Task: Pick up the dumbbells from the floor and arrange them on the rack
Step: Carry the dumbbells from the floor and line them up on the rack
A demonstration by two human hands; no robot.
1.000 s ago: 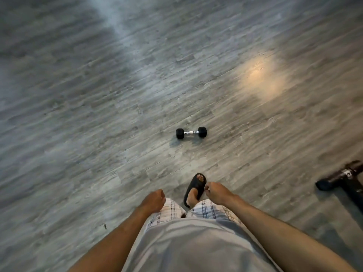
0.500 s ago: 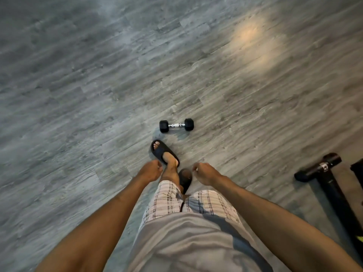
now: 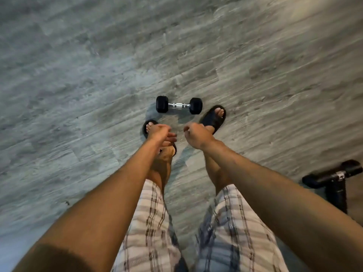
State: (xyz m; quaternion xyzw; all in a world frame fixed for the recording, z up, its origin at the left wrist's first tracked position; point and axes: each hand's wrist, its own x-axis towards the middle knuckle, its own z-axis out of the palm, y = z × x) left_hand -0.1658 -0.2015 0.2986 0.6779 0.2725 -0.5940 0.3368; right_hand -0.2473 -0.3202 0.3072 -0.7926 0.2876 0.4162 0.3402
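Dumbbell (image 3: 179, 105) on floor (image 3: 78, 75), long axis left-right, both hands off.

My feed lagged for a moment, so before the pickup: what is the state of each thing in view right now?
dumbbell: lying flat on the floor, untouched, just ahead of the feet.
left hand: empty, loosely curled, above the left foot.
right hand: empty, loosely curled, not yet at the dumbbell.
black equipment: resting on the floor at the right edge, partly cut off.
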